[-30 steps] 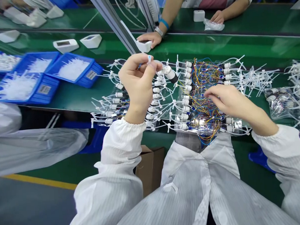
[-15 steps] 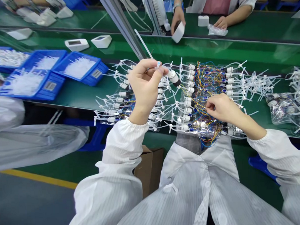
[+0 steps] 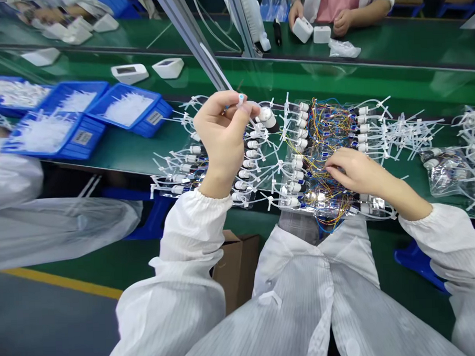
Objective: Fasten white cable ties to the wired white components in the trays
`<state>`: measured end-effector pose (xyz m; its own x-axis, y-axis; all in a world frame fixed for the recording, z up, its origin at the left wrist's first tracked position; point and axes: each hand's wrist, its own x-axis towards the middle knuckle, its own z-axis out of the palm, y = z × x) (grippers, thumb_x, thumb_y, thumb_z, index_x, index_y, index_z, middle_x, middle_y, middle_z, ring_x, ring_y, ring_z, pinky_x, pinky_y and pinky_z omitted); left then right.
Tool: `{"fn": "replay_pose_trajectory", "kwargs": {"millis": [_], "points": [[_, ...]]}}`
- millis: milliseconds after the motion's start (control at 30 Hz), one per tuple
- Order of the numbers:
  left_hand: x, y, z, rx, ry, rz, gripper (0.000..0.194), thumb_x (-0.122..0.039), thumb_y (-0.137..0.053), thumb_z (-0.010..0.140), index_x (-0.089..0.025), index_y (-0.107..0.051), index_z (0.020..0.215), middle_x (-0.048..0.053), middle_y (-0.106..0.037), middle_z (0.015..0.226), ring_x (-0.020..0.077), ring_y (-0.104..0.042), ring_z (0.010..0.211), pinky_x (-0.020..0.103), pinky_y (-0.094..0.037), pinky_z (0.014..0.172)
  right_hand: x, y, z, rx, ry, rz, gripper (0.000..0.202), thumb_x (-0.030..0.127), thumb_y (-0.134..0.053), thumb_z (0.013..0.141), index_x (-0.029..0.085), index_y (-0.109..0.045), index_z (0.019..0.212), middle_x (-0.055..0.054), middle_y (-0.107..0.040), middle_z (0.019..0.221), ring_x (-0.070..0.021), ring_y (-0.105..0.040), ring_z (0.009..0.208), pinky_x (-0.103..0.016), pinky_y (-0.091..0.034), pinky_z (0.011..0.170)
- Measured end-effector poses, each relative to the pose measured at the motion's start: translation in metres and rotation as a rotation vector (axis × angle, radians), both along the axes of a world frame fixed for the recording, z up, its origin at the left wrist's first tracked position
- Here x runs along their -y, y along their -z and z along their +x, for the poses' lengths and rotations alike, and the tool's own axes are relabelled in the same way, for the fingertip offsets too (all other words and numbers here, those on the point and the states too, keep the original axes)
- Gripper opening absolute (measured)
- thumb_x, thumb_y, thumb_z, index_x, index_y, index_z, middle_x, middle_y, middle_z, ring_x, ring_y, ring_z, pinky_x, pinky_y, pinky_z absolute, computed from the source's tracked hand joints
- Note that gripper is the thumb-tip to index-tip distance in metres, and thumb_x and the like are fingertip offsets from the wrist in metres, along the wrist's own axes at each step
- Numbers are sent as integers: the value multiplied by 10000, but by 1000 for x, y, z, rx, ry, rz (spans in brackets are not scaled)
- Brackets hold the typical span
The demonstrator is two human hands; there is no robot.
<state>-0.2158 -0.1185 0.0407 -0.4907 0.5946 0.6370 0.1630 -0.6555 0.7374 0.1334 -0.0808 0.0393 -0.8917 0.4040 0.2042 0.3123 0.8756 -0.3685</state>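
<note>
Motor hangs at two o'clock of the left hand, which pinches a white tube; right hand, grip unclear. Bagged motors at four o'clock already carry ties; this one seems unfinished.

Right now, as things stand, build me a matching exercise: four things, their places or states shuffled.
1. left grip
2. right grip
3. cardboard box
4. blue bins

A. below the table
B. holding loose white pieces
C. pinching a small blue-and-white part
D. at the coloured wires

Pairs: 1-C, 2-D, 3-A, 4-B
</note>
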Motion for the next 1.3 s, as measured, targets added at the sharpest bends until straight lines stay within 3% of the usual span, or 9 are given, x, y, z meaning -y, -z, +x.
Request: {"fn": "replay_pose_trajectory", "kwargs": {"millis": [200,367,533,633,833,1033,1167,1233,1300], "points": [[6,-6,8,8,-33,48,554,-743,-1120,880,-313,-783,971,-51,-736,865,174,-823,832,416,-698,860,-10,-6,-24,67,-3,-104,147,257,-855,1074,188,-887,1199,-111,-862,1069,-278,-757,995,-395,-557,940],[23,-18,1,6,-3,93,457,-623,-1118,934,-332,-765,960,-21,-769,974,189,-840,884,425,-723,877,-14,2,-43,32,22,-198,203,203,-710,1145,218,-838,988,-81,-837,1027,-227,-717,947,-371,-545,922],[40,-31,-18,56,-30,161,556,-590,-1143,877,-293,-681,956,-38,-718,1012,141,-790,864,341,-704,854,-26,0,-38,-161,234,-346,218,361,-691,1146,232,-732,975,-56,-826,941,-202,-635,806,-357,-495,791],[50,-40,-26,236,-117,219,680,-733,-1107,832,-265,-623,928,-38,-680,1030,87,-677,771,264,-672,768,-33,-5,-31,-257,280,-436,289,485,-716,1138,250,-708,970,-37,-809,881,-186,-581,725,-347,-468,729],[72,-41,-46,381,-257,147,932,-1139,-672,919,-241,-468,773,-25,-437,830,100,-426,640,266,-497,592,-46,-19,-17,-338,338,-371,266,488,-832,1053,247,-770,959,16,-678,765,-179,-578,735,-350,-491,738],[101,-32,-75,503,-414,383,421,-658,-869,974,-292,-676,898,-53,-550,887,84,-439,651,184,-499,623,-55,-39,5,-509,425,-446,184,408,-876,1032,250,-808,966,-9,-703,755,-194,-645,721,-394,-529,731],[137,-26,-71,461,-402,123,314,-465,-985,828,-326,-715,749,-46,-437,687,141,-251,589,258,-409,508,-45,-63,31,-694,375,-655,297,440,-1023,955,255,-790,943,70,-532,604,-117,-491,565,-416,-453,673],[155,-19,-56,332,-364,-101,99,-473,-968,826,-459,-872,848,-36,-315,611,164,-116,589,299,-287,472,-29,-76,47,-710,318,-772,368,526,-1093,914,284,-817,935,84,-464,584,-104,-446,538,-434,-438,651],[172,-12,-32,186,-306,-256,238,-529,-928,834,-574,-969,1064,-29,-256,564,186,-178,557,338,-294,484,-6,-86,63,-665,309,-811,330,627,-1068,949,344,-909,1007,52,-480,615,-130,-474,549,-488,-468,642]]}}
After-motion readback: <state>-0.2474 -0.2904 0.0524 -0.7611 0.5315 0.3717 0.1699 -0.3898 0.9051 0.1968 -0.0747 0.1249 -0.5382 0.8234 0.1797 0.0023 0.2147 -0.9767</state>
